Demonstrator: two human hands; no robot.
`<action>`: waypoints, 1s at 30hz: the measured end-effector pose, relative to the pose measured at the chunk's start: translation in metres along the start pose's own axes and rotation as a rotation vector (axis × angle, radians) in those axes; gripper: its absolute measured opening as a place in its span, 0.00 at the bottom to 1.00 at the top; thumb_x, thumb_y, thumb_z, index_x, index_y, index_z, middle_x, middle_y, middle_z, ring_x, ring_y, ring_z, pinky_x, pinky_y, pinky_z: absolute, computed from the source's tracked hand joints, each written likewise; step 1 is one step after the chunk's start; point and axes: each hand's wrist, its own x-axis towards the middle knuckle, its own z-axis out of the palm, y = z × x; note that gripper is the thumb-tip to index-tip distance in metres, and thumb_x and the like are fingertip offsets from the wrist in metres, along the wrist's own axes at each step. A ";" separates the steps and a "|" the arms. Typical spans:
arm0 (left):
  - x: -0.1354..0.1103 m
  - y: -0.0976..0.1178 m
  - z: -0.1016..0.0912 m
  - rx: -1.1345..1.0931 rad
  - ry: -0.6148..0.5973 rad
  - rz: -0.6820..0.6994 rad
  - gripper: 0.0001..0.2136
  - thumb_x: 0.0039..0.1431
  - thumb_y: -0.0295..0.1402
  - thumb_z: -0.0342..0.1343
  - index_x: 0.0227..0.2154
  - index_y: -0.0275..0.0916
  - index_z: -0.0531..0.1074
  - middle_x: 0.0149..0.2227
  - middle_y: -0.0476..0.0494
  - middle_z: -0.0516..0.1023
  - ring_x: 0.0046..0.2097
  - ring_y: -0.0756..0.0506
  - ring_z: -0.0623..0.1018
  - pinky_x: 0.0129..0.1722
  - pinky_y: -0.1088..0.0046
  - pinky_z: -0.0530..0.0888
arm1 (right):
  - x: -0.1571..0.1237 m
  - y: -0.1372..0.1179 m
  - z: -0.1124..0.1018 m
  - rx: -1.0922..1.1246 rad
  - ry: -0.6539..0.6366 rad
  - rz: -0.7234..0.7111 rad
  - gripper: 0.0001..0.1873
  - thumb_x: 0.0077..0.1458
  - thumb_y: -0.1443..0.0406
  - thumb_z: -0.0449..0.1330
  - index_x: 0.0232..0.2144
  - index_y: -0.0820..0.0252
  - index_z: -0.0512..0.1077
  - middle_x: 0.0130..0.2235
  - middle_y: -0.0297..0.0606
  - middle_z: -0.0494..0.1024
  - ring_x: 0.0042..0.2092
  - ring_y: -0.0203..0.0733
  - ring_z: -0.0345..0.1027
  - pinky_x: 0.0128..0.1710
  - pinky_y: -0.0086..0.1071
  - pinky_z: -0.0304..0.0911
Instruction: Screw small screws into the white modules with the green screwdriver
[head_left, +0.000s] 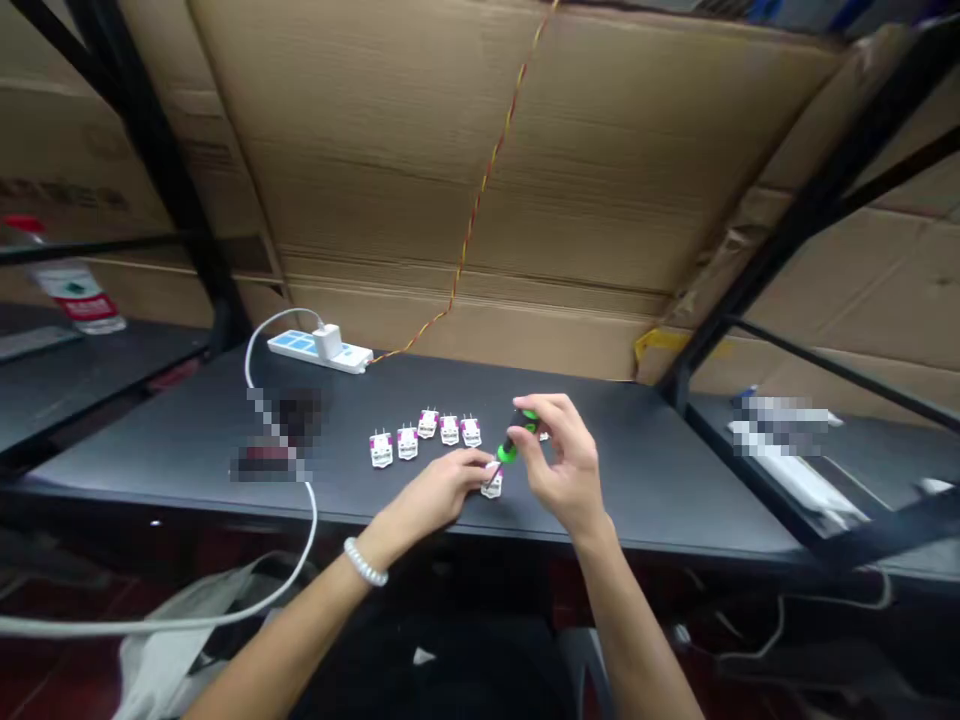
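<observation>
My right hand (pixel 564 462) grips a black-and-green screwdriver (pixel 517 432), its shaft slanting down to the left. The tip meets a small white plug (pixel 492 487) with prongs, lying on the dark tabletop near the front edge. The fingers of my left hand (pixel 450 484) are closed on that plug from the left and steady it. Part of the plug is hidden by fingers and tool. Several like plugs, white with purple sides, lie in a loose row behind my left hand, such as this white plug (pixel 381 450). A small white piece (pixel 544 436) shows partly behind my right hand.
A white power strip (pixel 292 345) with a white adapter (pixel 328 341) sits at the back left. A white cable (pixel 313 515) runs over the front edge. Cardboard (pixel 465 180) stands behind; black metal posts (pixel 694 360) flank the table. A red-capped bottle (pixel 82 295) stands far left.
</observation>
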 end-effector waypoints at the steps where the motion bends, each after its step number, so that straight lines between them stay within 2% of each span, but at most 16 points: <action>1: 0.000 -0.001 0.000 -0.004 0.004 0.002 0.17 0.71 0.22 0.50 0.48 0.43 0.84 0.57 0.41 0.82 0.57 0.43 0.81 0.62 0.64 0.78 | 0.000 0.001 -0.001 0.007 -0.004 0.010 0.13 0.67 0.64 0.64 0.54 0.52 0.78 0.45 0.39 0.77 0.40 0.39 0.72 0.39 0.35 0.72; 4: -0.001 -0.005 -0.002 0.024 0.006 -0.014 0.17 0.71 0.24 0.51 0.52 0.42 0.82 0.60 0.39 0.81 0.59 0.42 0.82 0.62 0.63 0.79 | -0.004 0.012 -0.013 0.045 0.075 0.079 0.14 0.68 0.62 0.63 0.54 0.53 0.78 0.46 0.41 0.78 0.42 0.41 0.75 0.41 0.36 0.74; 9: 0.003 -0.010 -0.008 0.151 0.011 -0.063 0.18 0.69 0.23 0.51 0.54 0.40 0.81 0.64 0.38 0.78 0.62 0.40 0.80 0.65 0.56 0.77 | -0.012 0.049 -0.054 0.092 0.462 0.229 0.20 0.65 0.55 0.66 0.55 0.57 0.77 0.39 0.39 0.81 0.35 0.42 0.78 0.38 0.37 0.75; 12: 0.015 -0.001 -0.014 0.215 0.024 -0.040 0.19 0.68 0.21 0.51 0.54 0.39 0.81 0.58 0.37 0.80 0.58 0.40 0.81 0.62 0.58 0.79 | -0.014 0.067 -0.078 0.130 0.590 0.263 0.23 0.61 0.53 0.69 0.54 0.57 0.77 0.37 0.39 0.82 0.33 0.43 0.79 0.37 0.37 0.73; 14: 0.032 0.009 -0.018 0.246 0.062 -0.031 0.18 0.67 0.21 0.52 0.54 0.37 0.81 0.54 0.36 0.81 0.55 0.39 0.81 0.60 0.60 0.79 | -0.015 0.072 -0.088 0.171 0.646 0.268 0.23 0.61 0.53 0.69 0.54 0.57 0.77 0.37 0.40 0.82 0.33 0.44 0.78 0.37 0.39 0.72; 16: 0.058 0.016 -0.022 0.271 0.075 -0.068 0.16 0.68 0.23 0.54 0.53 0.36 0.82 0.52 0.36 0.81 0.52 0.39 0.82 0.58 0.61 0.79 | -0.014 0.072 -0.094 0.203 0.681 0.250 0.23 0.62 0.53 0.69 0.54 0.57 0.77 0.36 0.39 0.81 0.33 0.45 0.78 0.38 0.40 0.72; 18: 0.091 0.016 -0.023 0.289 0.008 -0.150 0.14 0.69 0.25 0.55 0.50 0.37 0.83 0.51 0.37 0.81 0.52 0.39 0.82 0.59 0.61 0.78 | -0.014 0.069 -0.097 0.210 0.689 0.222 0.23 0.62 0.53 0.68 0.54 0.57 0.77 0.35 0.38 0.81 0.33 0.44 0.78 0.38 0.39 0.72; 20: 0.125 0.008 -0.021 0.317 -0.127 -0.220 0.13 0.66 0.23 0.57 0.47 0.38 0.84 0.50 0.37 0.83 0.53 0.38 0.82 0.59 0.61 0.77 | -0.014 0.067 -0.098 0.202 0.675 0.206 0.23 0.62 0.53 0.69 0.55 0.57 0.76 0.35 0.37 0.81 0.33 0.43 0.78 0.37 0.38 0.73; 23: 0.167 -0.016 -0.013 0.329 -0.209 -0.272 0.09 0.63 0.22 0.62 0.43 0.36 0.84 0.44 0.37 0.84 0.50 0.38 0.83 0.57 0.61 0.79 | -0.016 0.065 -0.103 0.179 0.656 0.199 0.23 0.61 0.53 0.69 0.55 0.57 0.76 0.36 0.39 0.82 0.33 0.44 0.79 0.35 0.37 0.73; 25: 0.183 -0.033 -0.006 0.322 -0.256 -0.289 0.06 0.64 0.26 0.64 0.43 0.35 0.83 0.45 0.37 0.84 0.49 0.40 0.83 0.56 0.61 0.79 | -0.016 0.065 -0.107 0.170 0.656 0.199 0.23 0.61 0.53 0.69 0.55 0.57 0.77 0.37 0.39 0.82 0.34 0.44 0.80 0.35 0.37 0.73; 27: 0.191 -0.046 0.001 0.308 -0.289 -0.297 0.13 0.70 0.37 0.62 0.52 0.36 0.77 0.53 0.38 0.81 0.51 0.41 0.82 0.53 0.56 0.81 | -0.017 0.064 -0.111 0.173 0.664 0.191 0.23 0.61 0.54 0.69 0.54 0.57 0.77 0.37 0.39 0.82 0.34 0.43 0.80 0.36 0.36 0.73; 30: 0.193 -0.059 0.011 0.283 -0.330 -0.303 0.17 0.72 0.40 0.60 0.57 0.37 0.74 0.57 0.37 0.77 0.53 0.40 0.80 0.52 0.55 0.82 | -0.017 0.064 -0.114 0.198 0.676 0.177 0.22 0.62 0.55 0.69 0.54 0.57 0.78 0.36 0.39 0.82 0.34 0.43 0.80 0.36 0.36 0.74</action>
